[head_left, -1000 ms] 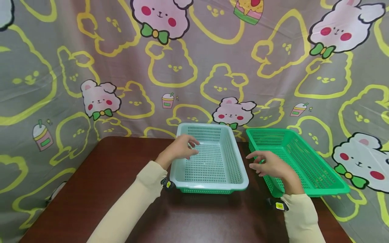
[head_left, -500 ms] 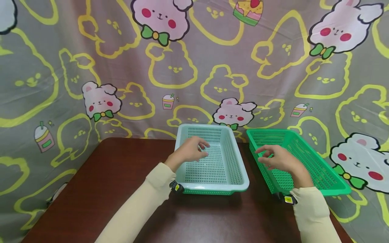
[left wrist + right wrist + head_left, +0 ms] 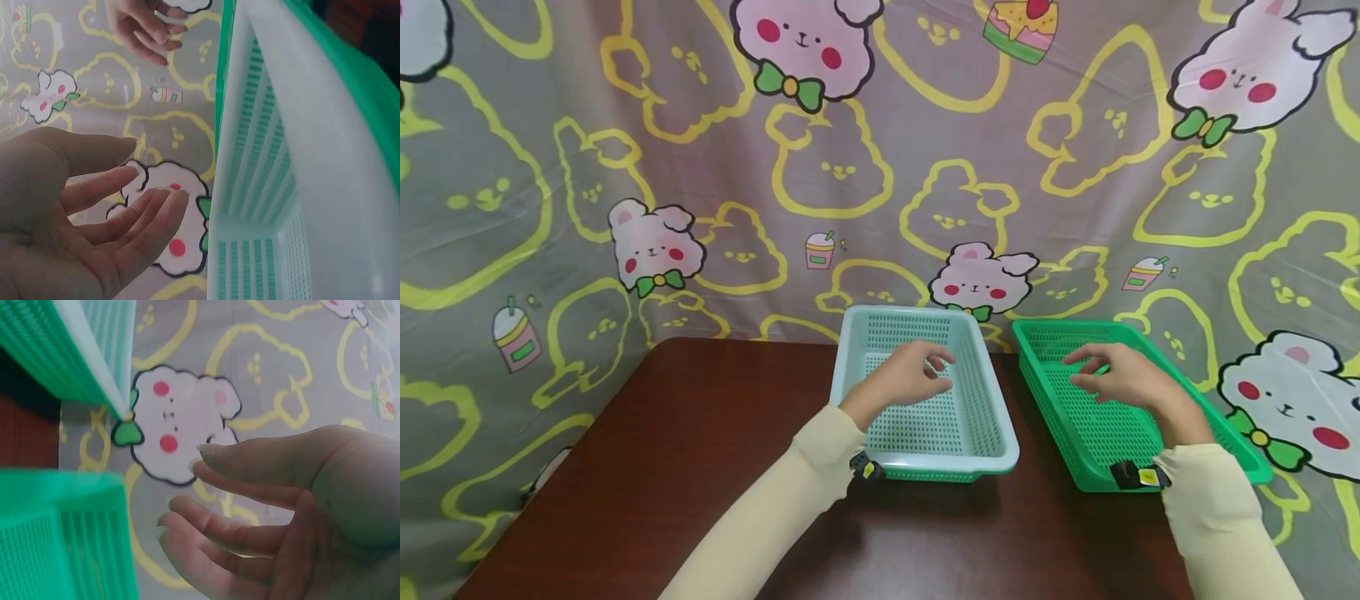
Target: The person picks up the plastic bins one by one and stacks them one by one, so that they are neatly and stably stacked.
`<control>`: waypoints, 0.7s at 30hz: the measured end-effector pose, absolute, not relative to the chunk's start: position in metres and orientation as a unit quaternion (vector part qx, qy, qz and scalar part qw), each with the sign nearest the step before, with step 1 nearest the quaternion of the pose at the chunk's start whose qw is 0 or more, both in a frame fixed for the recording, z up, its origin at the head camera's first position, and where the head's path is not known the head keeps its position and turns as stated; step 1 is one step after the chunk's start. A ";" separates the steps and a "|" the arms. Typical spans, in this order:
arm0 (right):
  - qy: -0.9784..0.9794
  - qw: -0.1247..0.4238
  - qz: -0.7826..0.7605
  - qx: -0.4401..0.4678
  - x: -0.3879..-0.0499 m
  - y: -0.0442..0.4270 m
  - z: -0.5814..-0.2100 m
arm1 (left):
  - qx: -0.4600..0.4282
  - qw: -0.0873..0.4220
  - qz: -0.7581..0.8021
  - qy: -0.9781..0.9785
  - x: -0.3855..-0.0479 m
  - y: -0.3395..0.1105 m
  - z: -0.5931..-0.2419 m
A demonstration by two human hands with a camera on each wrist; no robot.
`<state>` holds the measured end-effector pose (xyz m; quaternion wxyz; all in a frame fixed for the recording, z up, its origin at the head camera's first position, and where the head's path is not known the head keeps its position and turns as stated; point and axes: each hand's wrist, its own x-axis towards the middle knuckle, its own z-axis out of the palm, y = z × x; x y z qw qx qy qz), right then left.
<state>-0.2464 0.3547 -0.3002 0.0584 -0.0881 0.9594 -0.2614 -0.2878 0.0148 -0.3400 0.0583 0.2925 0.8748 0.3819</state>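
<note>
Over the pale mint basket (image 3: pixel 1004 450), my left hand (image 3: pixel 908 375) hovers with loosely bent fingers and nothing in its grasp. The left wrist view shows the hand (image 3: pixel 106 212) beside the basket's wall (image 3: pixel 256 150), apart from it. My right hand (image 3: pixel 1123 379) hangs above the green basket (image 3: pixel 1060 425), its fingers relaxed and holding nothing. In the right wrist view a gap separates the hand (image 3: pixel 250 519) from the green basket's side (image 3: pixel 94 550). Both baskets are slotted, rectangular and without visible contents; the hands and forearms hide parts of them.
A dark red-brown table (image 3: pixel 722 400) carries both baskets. Under the mint basket's pale rim a green bottom edge (image 3: pixel 925 475) shows. Behind stands a curtain (image 3: pixel 850 208) printed with rabbits and yellow outlines. Each wrist wears a small black camera (image 3: pixel 867 468).
Both hands have moved to the right, the left one across the mint basket, the right one from the green basket's left edge to above its inside. The baskets stay where they were.
</note>
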 end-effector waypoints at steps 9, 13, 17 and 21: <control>0.960 0.063 -0.262 -0.073 -0.249 0.395 -0.296 | 0.325 0.063 0.405 0.852 -0.279 0.047 -0.343; 0.961 0.054 -0.264 -0.059 -0.250 0.415 -0.300 | 0.331 0.072 0.411 0.847 -0.276 0.064 -0.345; 0.965 0.041 -0.256 -0.050 -0.252 0.433 -0.305 | 0.338 0.070 0.410 0.844 -0.273 0.077 -0.350; 0.970 0.038 -0.239 -0.032 -0.254 0.450 -0.311 | 0.332 0.075 0.412 0.845 -0.272 0.086 -0.355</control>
